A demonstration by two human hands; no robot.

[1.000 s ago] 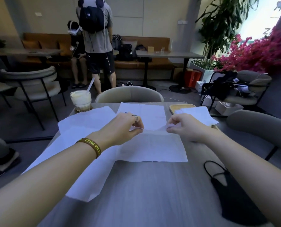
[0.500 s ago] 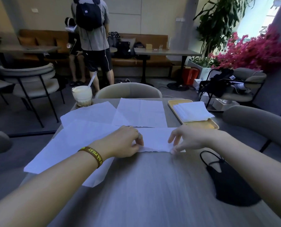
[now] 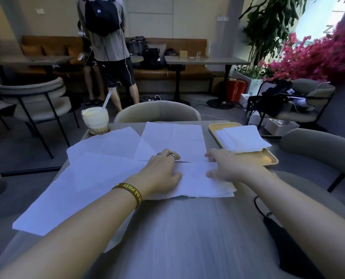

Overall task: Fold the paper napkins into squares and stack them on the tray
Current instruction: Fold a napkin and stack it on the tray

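Head view. Both hands lie flat on a half-folded napkin near the middle of the counter. The left hand presses palm-down on the napkin's left part, fingers extended toward the far fold line. The right hand rests on the right part, fingers spread wide and low. Neither hand grips anything; both are open and bearing down on the paper.

Step in hand, as judged: creasing the first fold. To do it well, the far crease should be run from the centre outward with flat fingers, keeping the near edges matched before pressure is applied, since thin tissue shifts easily. The next fold should bring one short side over the other to make the square.

Condition of the napkin: white, thin, now a wide rectangle of two layers. The near edge looks slightly ragged and the layers appear not quite flush at the right corner, though the wide lens makes this uncertain.

Other stock: unfolded napkins lie overlapping to the left and beyond the hands. The tray, at the far right of the counter, already carries a stack of folded squares.
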